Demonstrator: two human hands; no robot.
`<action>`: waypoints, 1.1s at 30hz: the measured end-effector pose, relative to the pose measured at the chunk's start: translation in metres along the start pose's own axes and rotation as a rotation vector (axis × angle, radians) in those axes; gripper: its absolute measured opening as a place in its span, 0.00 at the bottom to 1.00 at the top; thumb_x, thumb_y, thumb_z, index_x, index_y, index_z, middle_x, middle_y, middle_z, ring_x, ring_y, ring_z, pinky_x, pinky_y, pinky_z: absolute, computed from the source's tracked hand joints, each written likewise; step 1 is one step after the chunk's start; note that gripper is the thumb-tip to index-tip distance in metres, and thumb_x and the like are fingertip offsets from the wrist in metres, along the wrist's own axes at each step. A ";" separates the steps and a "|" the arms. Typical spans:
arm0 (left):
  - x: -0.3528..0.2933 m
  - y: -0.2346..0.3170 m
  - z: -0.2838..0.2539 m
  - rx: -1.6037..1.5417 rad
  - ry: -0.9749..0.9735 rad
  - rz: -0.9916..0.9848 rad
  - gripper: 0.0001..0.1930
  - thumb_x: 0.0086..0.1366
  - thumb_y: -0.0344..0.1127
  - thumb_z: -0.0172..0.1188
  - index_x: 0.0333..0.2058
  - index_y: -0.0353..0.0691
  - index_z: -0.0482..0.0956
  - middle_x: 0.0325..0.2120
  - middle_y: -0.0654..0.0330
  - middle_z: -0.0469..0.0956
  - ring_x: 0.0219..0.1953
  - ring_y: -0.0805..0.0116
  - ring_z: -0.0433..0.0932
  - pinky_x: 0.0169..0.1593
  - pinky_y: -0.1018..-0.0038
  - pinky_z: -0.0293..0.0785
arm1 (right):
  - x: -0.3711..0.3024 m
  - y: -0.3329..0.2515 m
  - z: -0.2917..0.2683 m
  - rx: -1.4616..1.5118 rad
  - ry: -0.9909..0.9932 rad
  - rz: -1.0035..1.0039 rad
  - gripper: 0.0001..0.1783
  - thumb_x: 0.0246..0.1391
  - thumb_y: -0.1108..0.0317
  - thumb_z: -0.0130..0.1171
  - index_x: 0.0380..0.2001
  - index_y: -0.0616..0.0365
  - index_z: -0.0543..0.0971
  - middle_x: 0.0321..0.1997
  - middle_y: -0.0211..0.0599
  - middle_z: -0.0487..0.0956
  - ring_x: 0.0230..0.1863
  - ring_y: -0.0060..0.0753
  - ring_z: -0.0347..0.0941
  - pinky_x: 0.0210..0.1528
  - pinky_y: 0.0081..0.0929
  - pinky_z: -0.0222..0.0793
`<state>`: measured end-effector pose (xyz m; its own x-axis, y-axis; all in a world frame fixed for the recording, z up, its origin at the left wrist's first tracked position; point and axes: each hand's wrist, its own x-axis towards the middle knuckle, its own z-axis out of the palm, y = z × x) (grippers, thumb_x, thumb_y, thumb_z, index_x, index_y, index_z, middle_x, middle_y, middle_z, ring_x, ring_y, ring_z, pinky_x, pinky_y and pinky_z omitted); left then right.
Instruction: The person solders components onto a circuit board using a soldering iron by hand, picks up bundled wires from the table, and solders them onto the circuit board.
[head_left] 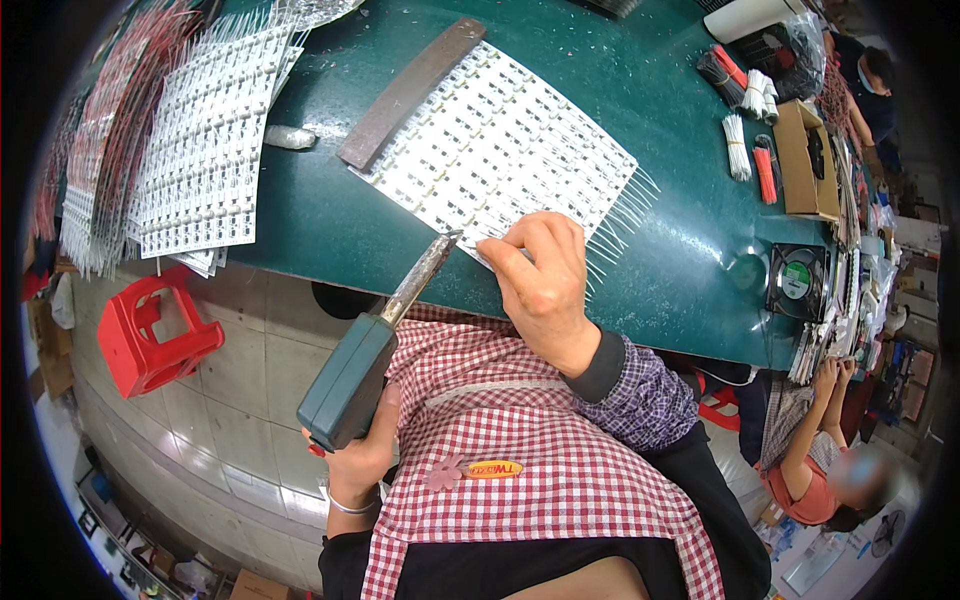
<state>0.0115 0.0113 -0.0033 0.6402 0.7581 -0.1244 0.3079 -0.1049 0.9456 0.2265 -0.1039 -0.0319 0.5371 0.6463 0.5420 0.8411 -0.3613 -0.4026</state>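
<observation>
My left hand [365,455] is closed around the handle of a dark green soldering gun [348,385]. Its long metal barrel points up and to the right, the tip close to the near corner of a white circuit board panel [500,150]. At that same corner my right hand [545,285] has thumb and forefinger pinched together; whatever is between them is too small to make out. Rows of small dark parts cover the panel, and thin white wires [620,225] stick out along its right edge. A brown flat bar [415,95] lies along the panel's left edge.
On the left of the green table [680,270] are stacked white panels [205,140] and others with red wires [110,150]. Wire bundles [736,148], a cardboard box [805,165] and a fan [796,280] sit at right. A red stool [155,335] stands left; a co-worker [810,470] sits right.
</observation>
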 end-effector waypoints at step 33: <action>-0.012 -0.025 -0.008 -0.076 -0.059 0.012 0.16 0.56 0.18 0.62 0.45 0.29 0.74 0.35 0.58 0.78 0.22 0.78 0.71 0.22 0.81 0.65 | 0.000 -0.002 0.000 -0.002 -0.039 -0.015 0.10 0.37 0.79 0.65 0.27 0.57 0.80 0.24 0.29 0.69 0.32 0.34 0.69 0.46 0.36 0.62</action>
<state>-0.0096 0.0100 -0.0228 0.6844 0.7177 -0.1285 0.2470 -0.0624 0.9670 0.2247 -0.1032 -0.0312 0.5218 0.6775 0.5184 0.8490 -0.3526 -0.3936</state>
